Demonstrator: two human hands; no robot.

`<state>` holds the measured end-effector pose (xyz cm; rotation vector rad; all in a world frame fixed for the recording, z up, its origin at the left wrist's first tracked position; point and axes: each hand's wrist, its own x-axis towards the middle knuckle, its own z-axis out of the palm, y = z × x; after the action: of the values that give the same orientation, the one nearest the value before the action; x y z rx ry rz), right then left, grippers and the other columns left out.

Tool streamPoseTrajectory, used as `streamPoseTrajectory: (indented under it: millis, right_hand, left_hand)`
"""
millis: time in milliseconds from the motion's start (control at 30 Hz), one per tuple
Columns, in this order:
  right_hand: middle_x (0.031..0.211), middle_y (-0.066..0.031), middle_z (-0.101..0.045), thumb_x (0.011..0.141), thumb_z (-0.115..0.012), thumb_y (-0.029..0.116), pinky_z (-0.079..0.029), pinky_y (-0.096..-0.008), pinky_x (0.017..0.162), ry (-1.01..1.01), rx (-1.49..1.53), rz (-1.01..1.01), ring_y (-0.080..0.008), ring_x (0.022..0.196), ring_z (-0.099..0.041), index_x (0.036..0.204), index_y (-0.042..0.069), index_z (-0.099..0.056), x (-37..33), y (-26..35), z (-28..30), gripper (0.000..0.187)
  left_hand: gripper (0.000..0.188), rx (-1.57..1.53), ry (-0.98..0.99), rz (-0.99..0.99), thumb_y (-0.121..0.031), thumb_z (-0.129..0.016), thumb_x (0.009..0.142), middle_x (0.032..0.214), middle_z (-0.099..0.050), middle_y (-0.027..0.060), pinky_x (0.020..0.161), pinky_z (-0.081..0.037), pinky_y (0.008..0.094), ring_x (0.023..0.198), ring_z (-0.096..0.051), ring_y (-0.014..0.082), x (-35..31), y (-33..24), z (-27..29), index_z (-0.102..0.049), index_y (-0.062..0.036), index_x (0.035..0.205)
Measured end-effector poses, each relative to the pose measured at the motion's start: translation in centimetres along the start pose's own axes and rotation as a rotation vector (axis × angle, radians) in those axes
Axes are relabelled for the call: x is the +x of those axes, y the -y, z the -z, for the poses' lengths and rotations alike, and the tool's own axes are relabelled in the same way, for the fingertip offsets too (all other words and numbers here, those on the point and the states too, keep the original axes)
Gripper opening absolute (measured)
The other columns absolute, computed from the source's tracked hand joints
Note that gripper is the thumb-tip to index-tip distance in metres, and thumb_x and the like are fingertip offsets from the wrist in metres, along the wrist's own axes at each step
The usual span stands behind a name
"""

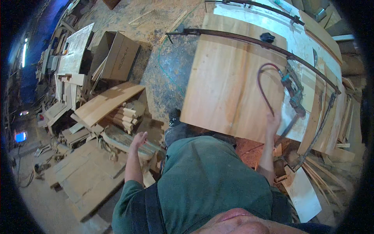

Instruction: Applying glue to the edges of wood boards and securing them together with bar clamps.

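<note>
My right hand [274,120] is at the near right part of a wide pale wood panel [222,78]. Its fingers close around the end of a dark red hose [260,84]. The hose loops up to a grey-green hand-held power tool [291,87], which lies on the white board [286,121] right of the panel. My left hand [140,139] hangs in the air left of my body, fingers curled in, with nothing visible in it. Below it is a stack of cut wood blocks [124,117].
Long bar clamps [241,38] cross the panel and boards. A small black object [267,37] lies beside one. At left stand a cardboard box [120,56], a tilted board [111,102] and flat sheets [89,171]. Thin wood strips [319,179] lie at lower right.
</note>
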<state>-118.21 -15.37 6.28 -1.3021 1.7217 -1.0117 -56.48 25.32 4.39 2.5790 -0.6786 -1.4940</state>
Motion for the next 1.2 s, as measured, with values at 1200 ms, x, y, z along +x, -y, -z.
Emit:
streamPoseTrajectory:
  millis: [1200]
  right_hand:
    - [0.109, -0.0093, -0.065, 0.099, -0.053, 0.026, -0.051, -0.0344, 0.091, 0.13, 0.802, -0.658, -0.0207, 0.1, -0.062, 0.115, 0.006, -0.058, -3.1, 19.9, -45.6, 0.026]
  left_hand:
    - [0.061, -0.018, 0.019, -0.963, -0.048, -0.049, 0.098, 0.131, -0.054, 0.0287, 0.1, -0.043, 0.0426, 0.121, -0.054, 0.0376, 43.8, -37.8, 25.6, -0.048, 0.0017, 0.133]
